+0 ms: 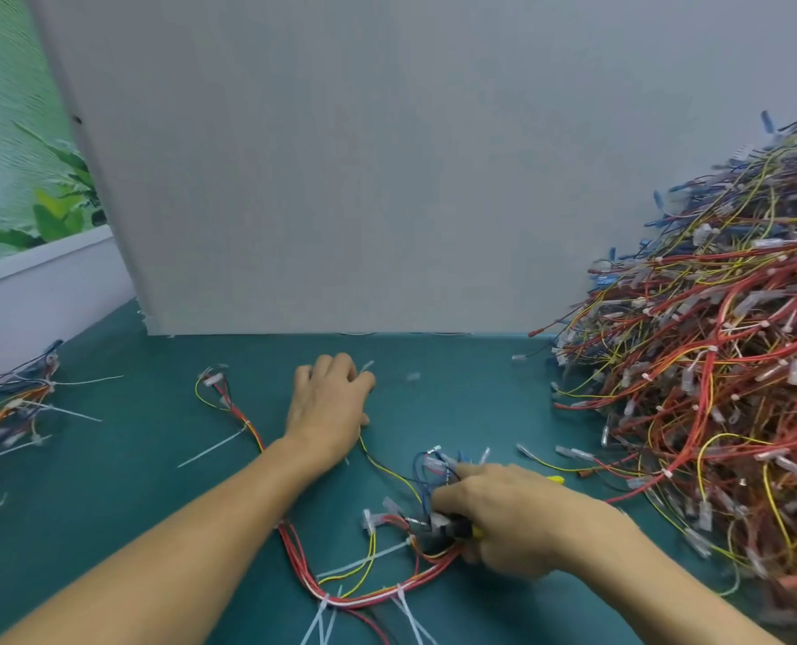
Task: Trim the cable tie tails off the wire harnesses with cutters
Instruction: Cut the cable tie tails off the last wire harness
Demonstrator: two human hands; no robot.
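At the far left edge a small pile [10, 412] of harnesses is seen with long white tails uncut; it is judged to be waiting its turn. One harness [296, 551] is spread across the middle of the table [131, 481]. Its tie tails [210, 451] are all at full length, so no cut is judged made on it yet. Its far part is pressed down by the left hand [329, 407], laid palm down with fingertips bent; whether anything is pinched cannot be told. Its near right end is bunched under the right hand [503, 519], which is clamped round the cutters [461, 528], little of which shows. The hands are well apart. At the right a big heap [713, 365] is stacked, its ties seemingly trimmed short and taken as finished.
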